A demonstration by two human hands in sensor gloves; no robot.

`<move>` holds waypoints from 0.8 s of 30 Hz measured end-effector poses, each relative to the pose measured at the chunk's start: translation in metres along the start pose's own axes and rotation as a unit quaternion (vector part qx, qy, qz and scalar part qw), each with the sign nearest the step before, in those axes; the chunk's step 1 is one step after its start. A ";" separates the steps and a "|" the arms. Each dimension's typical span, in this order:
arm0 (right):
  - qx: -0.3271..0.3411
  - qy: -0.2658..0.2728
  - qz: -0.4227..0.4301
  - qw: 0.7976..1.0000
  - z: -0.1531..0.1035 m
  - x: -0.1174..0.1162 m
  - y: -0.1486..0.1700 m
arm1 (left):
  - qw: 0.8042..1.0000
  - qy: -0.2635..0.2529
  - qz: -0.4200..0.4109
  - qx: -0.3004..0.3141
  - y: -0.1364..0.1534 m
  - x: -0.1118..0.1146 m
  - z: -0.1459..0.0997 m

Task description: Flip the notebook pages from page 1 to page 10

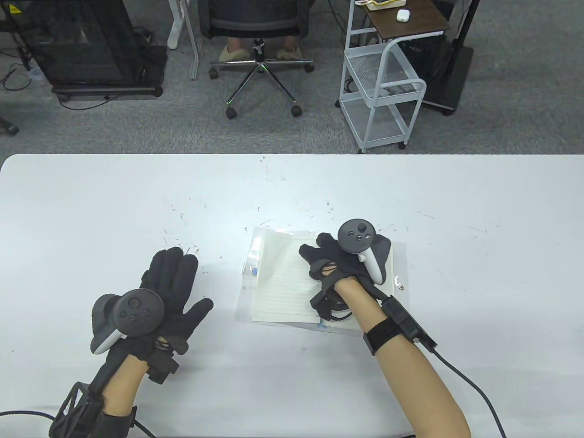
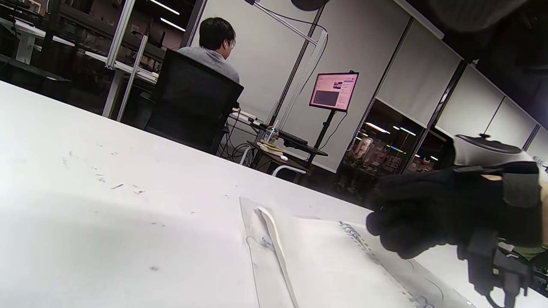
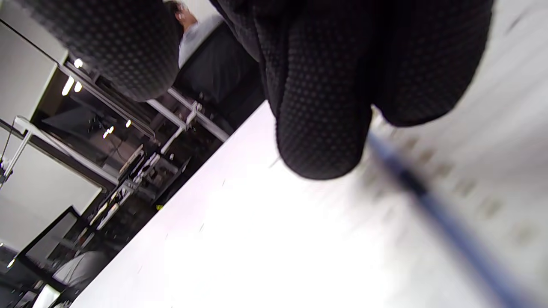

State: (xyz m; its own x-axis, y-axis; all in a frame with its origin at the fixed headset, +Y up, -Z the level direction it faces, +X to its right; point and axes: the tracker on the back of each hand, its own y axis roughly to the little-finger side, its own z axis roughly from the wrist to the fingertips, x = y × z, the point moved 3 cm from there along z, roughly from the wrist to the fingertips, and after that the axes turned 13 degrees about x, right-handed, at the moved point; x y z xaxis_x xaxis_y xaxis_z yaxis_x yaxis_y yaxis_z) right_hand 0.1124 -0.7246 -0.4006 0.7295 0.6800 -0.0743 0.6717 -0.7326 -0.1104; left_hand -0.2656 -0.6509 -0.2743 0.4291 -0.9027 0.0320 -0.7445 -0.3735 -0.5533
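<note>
An open spiral notebook [image 1: 283,283] lies flat at the middle of the white table [image 1: 91,205], with a lined page facing up and a clear plastic cover [image 1: 253,260] spread to its left. My right hand [image 1: 315,258] rests palm down on the notebook's right part, fingers bent onto the page near the binding. In the right wrist view the fingertips [image 3: 325,128] touch the paper beside the blurred blue binding [image 3: 428,192]. No page is lifted. The left wrist view shows the notebook [image 2: 334,265] and the right hand [image 2: 411,226] curled over it. My left hand [image 1: 187,283] lies flat on the table left of the notebook, fingers spread, holding nothing.
Small dark specks [image 1: 182,228] dot the table. Beyond the far edge are an office chair [image 1: 260,54] with a seated person, a white wire cart [image 1: 383,91] and a black cabinet [image 1: 91,45]. Cables run off both wrists at the near edge.
</note>
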 end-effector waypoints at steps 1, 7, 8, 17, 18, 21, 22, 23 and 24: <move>0.001 0.011 -0.016 1.000 -0.004 0.009 0.005 | 1.000 0.000 0.000 0.000 0.000 0.000 0.000; 0.026 0.009 -0.125 0.992 -0.025 0.036 0.040 | 1.000 0.000 0.001 -0.001 0.000 0.000 0.000; 0.028 0.002 -0.142 0.989 -0.028 0.037 0.045 | 1.000 0.000 0.001 -0.001 0.000 0.000 0.000; 0.000 -0.153 -0.222 0.963 -0.047 0.007 0.088 | 1.000 0.005 0.000 -0.006 0.001 0.002 0.000; -0.001 -0.166 -0.219 0.961 -0.047 0.004 0.089 | 1.000 0.005 0.000 -0.006 0.001 0.002 0.000; -0.009 -0.196 -0.221 0.955 -0.048 -0.007 0.092 | 1.000 0.004 0.000 -0.007 0.001 0.002 0.000; -0.008 -0.197 -0.230 0.953 -0.048 -0.008 0.091 | 1.000 0.003 0.000 -0.007 0.001 0.002 0.000; -0.008 -0.196 -0.234 0.952 -0.048 -0.008 0.090 | 1.000 0.003 -0.001 -0.007 0.001 0.002 0.000; -0.006 -0.192 -0.228 0.955 -0.048 -0.009 0.088 | 1.000 0.003 -0.001 -0.007 0.001 0.002 0.000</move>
State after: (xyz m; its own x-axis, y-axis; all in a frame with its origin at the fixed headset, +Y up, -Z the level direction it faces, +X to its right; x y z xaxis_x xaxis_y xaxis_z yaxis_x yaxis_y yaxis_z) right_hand 0.1716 -0.7968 -0.3624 0.2609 0.8880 -0.3786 0.9111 -0.3562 -0.2074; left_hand -0.2656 -0.6531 -0.2747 0.4269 -0.9035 0.0380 -0.7515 -0.3778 -0.5409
